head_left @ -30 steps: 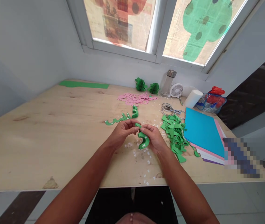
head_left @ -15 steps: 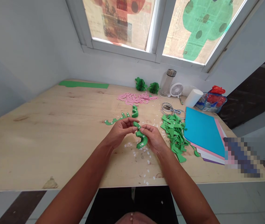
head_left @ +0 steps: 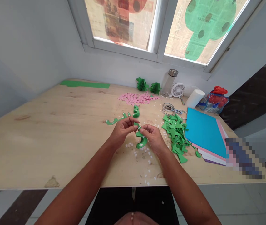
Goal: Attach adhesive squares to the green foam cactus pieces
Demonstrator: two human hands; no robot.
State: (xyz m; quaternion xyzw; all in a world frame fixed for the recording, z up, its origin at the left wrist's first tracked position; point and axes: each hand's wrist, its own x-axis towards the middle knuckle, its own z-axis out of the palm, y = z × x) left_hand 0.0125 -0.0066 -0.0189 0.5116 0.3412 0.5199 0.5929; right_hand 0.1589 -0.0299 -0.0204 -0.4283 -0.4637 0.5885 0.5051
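Observation:
Between my two hands is a curved green paper cutout [head_left: 141,142] with small white patches on its face. My left hand [head_left: 123,129] pinches its upper end between thumb and fingers. From the other side, my right hand [head_left: 153,136] grips it near the same spot with thumb and forefinger. Just beyond the hands stands a small stack of green paper cutouts [head_left: 136,111]. Left of that, a row of wavy green cutouts [head_left: 114,121] with white patches lies on the table, partly hidden by my left hand. Tiny white paper bits [head_left: 149,157] are scattered below.
Green paper scraps [head_left: 176,134] pile up to the right, beside a blue sheet stack [head_left: 205,132]. Pink cutouts [head_left: 136,98] lie farther back, before two green paper ornaments [head_left: 141,84]. Rolls of tape [head_left: 169,109], a bottle [head_left: 170,82] and a small fan [head_left: 178,90] stand behind.
Both hands stay at nearly the same spot on the green cutout, with only slight finger movement. The whole view has shifted a little.

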